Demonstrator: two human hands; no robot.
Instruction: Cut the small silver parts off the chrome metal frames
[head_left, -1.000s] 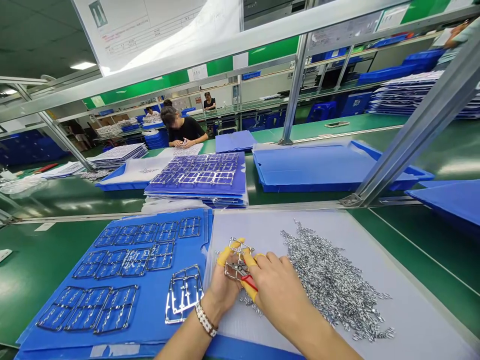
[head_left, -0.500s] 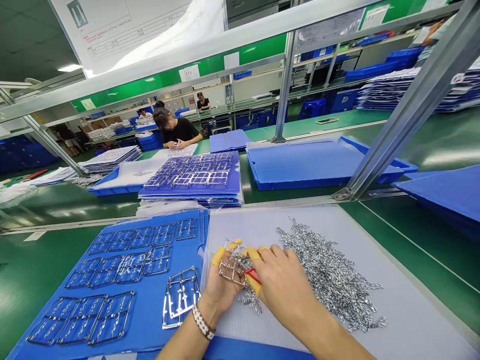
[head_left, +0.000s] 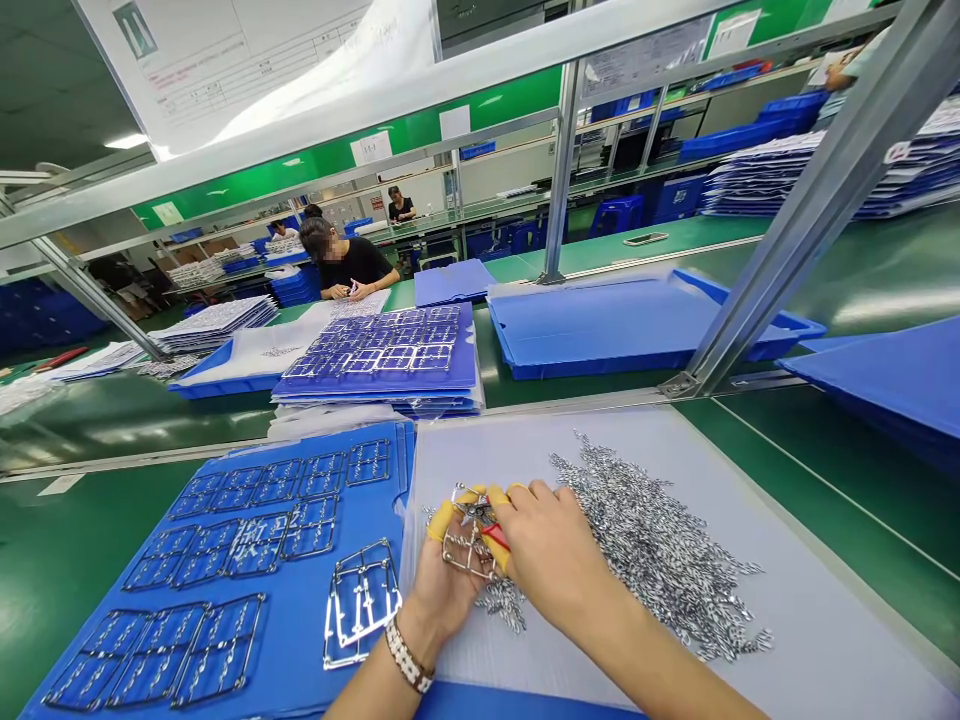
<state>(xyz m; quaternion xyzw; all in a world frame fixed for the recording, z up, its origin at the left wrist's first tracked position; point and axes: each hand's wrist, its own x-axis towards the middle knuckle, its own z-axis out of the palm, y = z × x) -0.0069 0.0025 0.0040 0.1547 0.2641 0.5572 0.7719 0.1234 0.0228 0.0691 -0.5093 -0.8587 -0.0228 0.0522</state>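
My left hand [head_left: 436, 580] is closed round a small shiny chrome sprue frame [head_left: 459, 556], tilted up over the white sheet. Yellow finger covers sit on several of my fingertips. My right hand [head_left: 555, 555] grips red-handled nippers [head_left: 495, 536], their jaws against the upper part of the sprue frame; exactly where they bite is hidden by my fingers. Beneath my hands lies a small cluster of shiny cut parts [head_left: 504, 605]. To the right spreads a large pile of the same silvery parts [head_left: 660, 545]. Two emptied-looking frames [head_left: 361, 610] overlap left of my wrist.
Rows of sprue frames [head_left: 229, 545] lie on a blue sheet [head_left: 300, 600] at left. Behind, more frames rest on a purple-blue stack [head_left: 457, 385], beside a blue tray [head_left: 600, 365]. A metal post [head_left: 795, 190] slants at right. A co-worker [head_left: 349, 262] sits across the bench.
The view has shifted slightly. The nippers and my right hand have moved a little closer over the sprue frame, which is tilted slightly differently. Both hands keep their hold.
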